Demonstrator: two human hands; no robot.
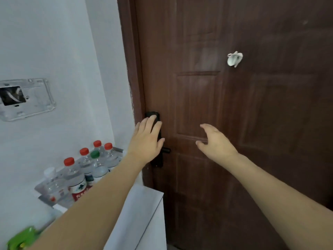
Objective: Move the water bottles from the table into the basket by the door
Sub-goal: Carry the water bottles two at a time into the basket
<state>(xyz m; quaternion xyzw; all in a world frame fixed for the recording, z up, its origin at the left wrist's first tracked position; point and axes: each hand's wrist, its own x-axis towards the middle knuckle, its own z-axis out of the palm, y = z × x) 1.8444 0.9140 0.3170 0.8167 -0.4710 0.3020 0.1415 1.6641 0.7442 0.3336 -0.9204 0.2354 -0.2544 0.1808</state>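
— Item one, the water bottles?

— The water bottles (86, 165) stand upright and close together at lower left of the frame, in a grey basket (40, 188) against the white wall (54, 42), just left of the door. Four red caps, one green cap (95, 154), one pale cap on the nearest clear bottle. My left forearm crosses in front of part of the cluster.

— Item two, your grip?

— My left hand (146, 139), centre frame: grip open, fingers straight, holding nothing, its fingertips in front of the black lock plate (158, 156); I cannot tell whether they touch it. My right hand (214, 139), right of centre: grip open, fingers loosely spread, empty, in front of the door panel and apart from the left.

— Item three, surroundings?

— Brown wooden door (252, 123), filling the right of the frame, closed. White hook (234, 59) on it, upper right. White cabinet top (144, 204) below the lock. Bare metal wall-box frame (27, 99) at middle left. Green object (23, 237) at the bottom left corner, too blurred to identify.
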